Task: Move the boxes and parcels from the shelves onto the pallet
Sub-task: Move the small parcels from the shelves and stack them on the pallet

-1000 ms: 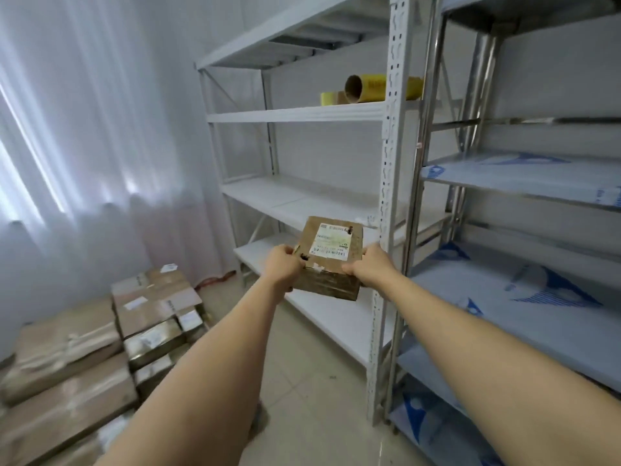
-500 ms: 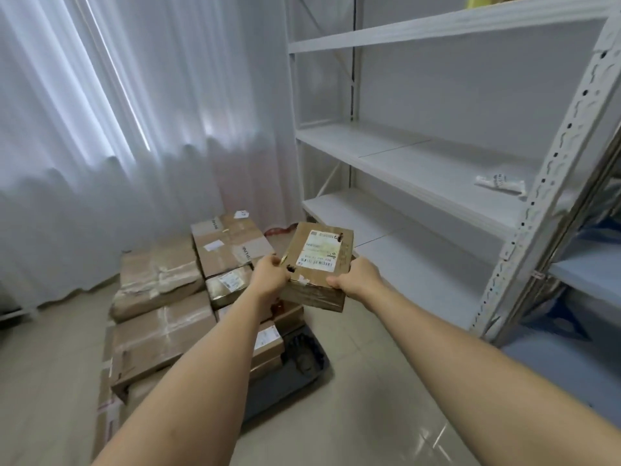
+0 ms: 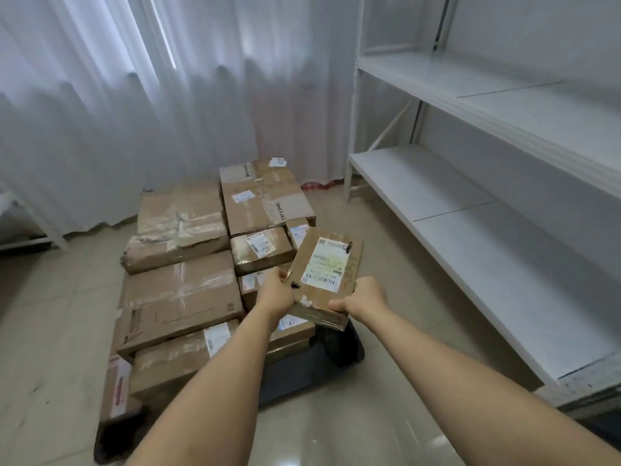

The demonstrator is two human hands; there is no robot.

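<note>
White curtain (image 3: 141,95): floor-length, pleated, spanning the far wall behind the stack. White metal shelving unit (image 3: 470,203): right side of the room, two boards in view, running from the far corner toward the camera. Tiled floor (image 3: 50,297): beige, glossy, carrying the pallet. Dark pallet (image 3: 302,371): low, on the floor left of the shelving, mostly covered by boxes; its near right corner is bare. TP-LINK carton (image 3: 265,196): at the pallet's far right corner, tape-sealed, white label on top. Taped carton (image 3: 178,227): at the far left corner, crumpled, wrapped in clear tape, touching the TP-LINK carton. Long flat carton (image 3: 178,297): along the left edge, just nearer than the taped carton. Labelled parcel (image 3: 260,248): right of centre, just nearer than the TP-LINK carton, label up. Small brown parcel (image 3: 324,274): held in the air above the pallet's near right part, tilted, white shipping label with barcode facing up. Left hand (image 3: 275,294): fingers curled round the parcel's left near edge. Right hand (image 3: 361,299): thumb on top, fingers under the parcel's near right corner, gripping it.
</note>
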